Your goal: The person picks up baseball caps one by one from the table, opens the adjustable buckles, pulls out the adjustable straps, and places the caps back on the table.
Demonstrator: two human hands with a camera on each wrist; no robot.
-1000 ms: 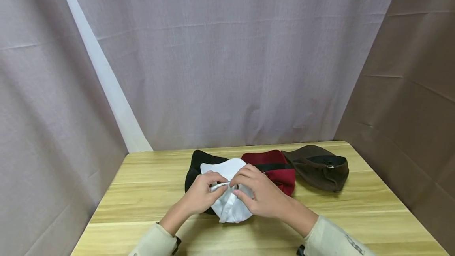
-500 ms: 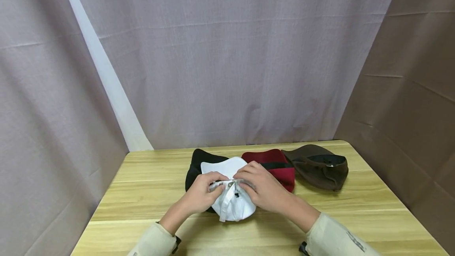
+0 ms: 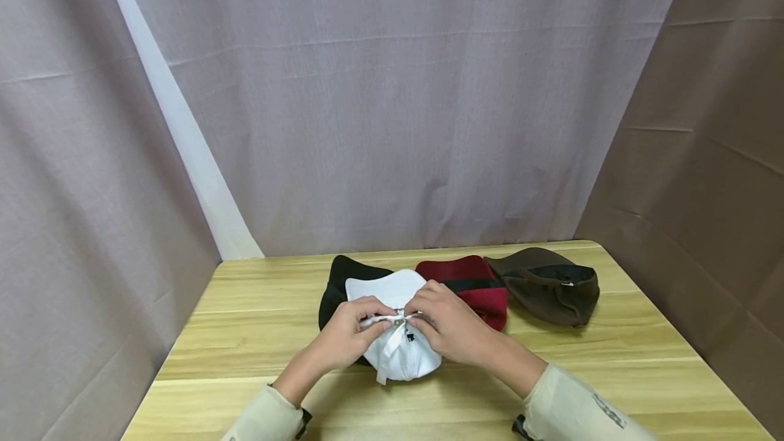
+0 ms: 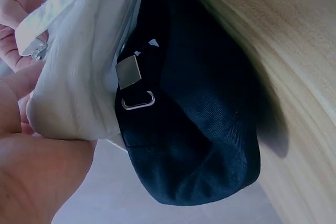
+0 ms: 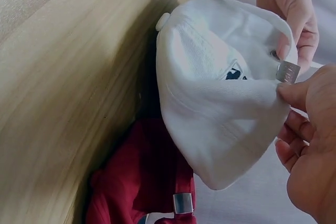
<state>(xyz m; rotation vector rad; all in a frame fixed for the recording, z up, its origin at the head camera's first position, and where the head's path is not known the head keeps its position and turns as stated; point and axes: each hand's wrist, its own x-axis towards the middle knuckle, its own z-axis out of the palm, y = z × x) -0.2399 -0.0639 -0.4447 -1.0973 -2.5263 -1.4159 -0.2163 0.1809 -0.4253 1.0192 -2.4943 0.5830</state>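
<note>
A white baseball cap lies crown down, its brim toward the back of the table. At its rear edge my left hand pinches the rim with thumb and fingers. Just right of the metal buckle, my right hand pinches the same edge, thumb tip right at the buckle. The loose white strap runs from the buckle down over the cap opening toward me. A small black logo shows on the white fabric. Both palms are partly hidden in the head view.
Under and left of the white cap is a black cap with a metal buckle. A dark red cap lies close on its right, then a brown cap. All are on a wooden table, with grey curtain behind.
My right hand has shifted from above the buckle to grip the rim beside it, uncovering the buckle and logo. The left hand stays almost in place; the other caps have not moved.
</note>
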